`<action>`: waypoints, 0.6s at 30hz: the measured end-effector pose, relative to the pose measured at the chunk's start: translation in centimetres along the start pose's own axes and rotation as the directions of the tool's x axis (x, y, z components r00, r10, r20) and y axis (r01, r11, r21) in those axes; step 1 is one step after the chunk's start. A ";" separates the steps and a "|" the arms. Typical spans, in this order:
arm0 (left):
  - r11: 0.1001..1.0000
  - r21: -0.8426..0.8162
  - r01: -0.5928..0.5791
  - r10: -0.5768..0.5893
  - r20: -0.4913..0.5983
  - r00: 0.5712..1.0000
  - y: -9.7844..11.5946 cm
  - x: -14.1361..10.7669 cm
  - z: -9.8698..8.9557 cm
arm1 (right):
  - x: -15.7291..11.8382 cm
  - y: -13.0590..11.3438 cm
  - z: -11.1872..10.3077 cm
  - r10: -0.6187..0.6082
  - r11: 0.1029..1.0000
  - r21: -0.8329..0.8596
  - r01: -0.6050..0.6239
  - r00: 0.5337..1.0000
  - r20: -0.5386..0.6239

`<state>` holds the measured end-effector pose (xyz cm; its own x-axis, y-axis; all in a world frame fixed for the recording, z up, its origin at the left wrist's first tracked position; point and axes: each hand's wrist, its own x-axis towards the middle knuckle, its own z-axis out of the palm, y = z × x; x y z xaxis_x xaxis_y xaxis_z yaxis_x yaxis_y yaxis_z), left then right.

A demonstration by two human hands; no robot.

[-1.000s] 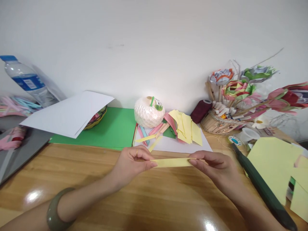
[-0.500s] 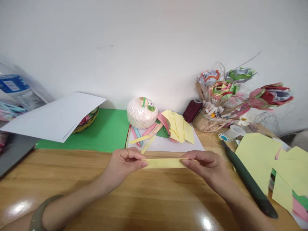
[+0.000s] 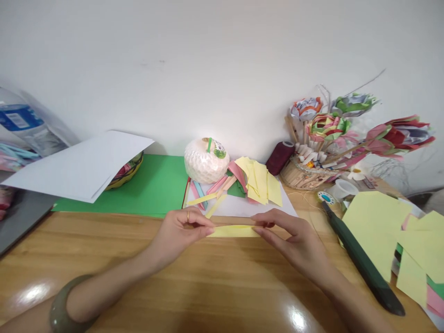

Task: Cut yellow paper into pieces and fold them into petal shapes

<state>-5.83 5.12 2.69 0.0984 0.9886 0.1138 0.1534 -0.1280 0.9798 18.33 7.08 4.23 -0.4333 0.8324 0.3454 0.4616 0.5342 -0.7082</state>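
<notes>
A folded strip of yellow paper (image 3: 233, 231) stretches level between my two hands, above the wooden table. My left hand (image 3: 185, 227), with a ring on one finger, pinches its left end between thumb and fingertips. At the other end, my right hand (image 3: 287, 231) grips the strip the same way. The strip's upper edge gapes slightly along the fold. Just behind the hands, yellow paper pieces (image 3: 258, 180) and folded coloured strips (image 3: 217, 187) lie on a white sheet (image 3: 243, 211).
A foam-netted round object (image 3: 207, 162) stands by the wall. Rightward are a maroon thread spool (image 3: 280, 157), a basket (image 3: 305, 175) of paper flowers, a dark green long-handled cutter (image 3: 364, 261) and yellow sheets (image 3: 376, 226). White paper (image 3: 83, 162) covers a basket over green card (image 3: 156, 185) at left.
My hands have come slightly closer together, and the right thumb and fingers have shifted inward along the strip. Its upper edge now bows open a little. The view has tilted slightly.
</notes>
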 end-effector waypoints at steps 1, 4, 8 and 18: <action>1.000 0.004 0.000 0.000 0.005 1.000 0.0 0.0 0.0 | -0.1 -0.1 0.1 -0.035 0.999 -0.021 0.035 0.999 -0.016; 1.000 0.021 -0.007 0.006 0.035 0.999 0.0 -0.1 0.1 | -0.3 -0.5 0.5 -0.145 0.989 -0.039 0.145 0.989 -0.017; 0.999 0.019 -0.029 0.028 0.037 0.999 -0.2 -0.3 0.3 | -0.4 -1.0 0.9 -0.208 0.977 -0.034 0.208 0.978 0.001; 0.975 0.200 -0.093 0.070 0.117 0.991 1.0 -0.8 0.4 | -0.8 -0.8 1.7 -0.285 0.929 -0.235 0.287 0.957 0.043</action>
<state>-5.34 4.15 3.49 0.2237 0.9610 0.1625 0.3374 -0.2327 0.9121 17.01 5.71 3.48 -0.5796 0.6383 0.5067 0.4863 0.7698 -0.4135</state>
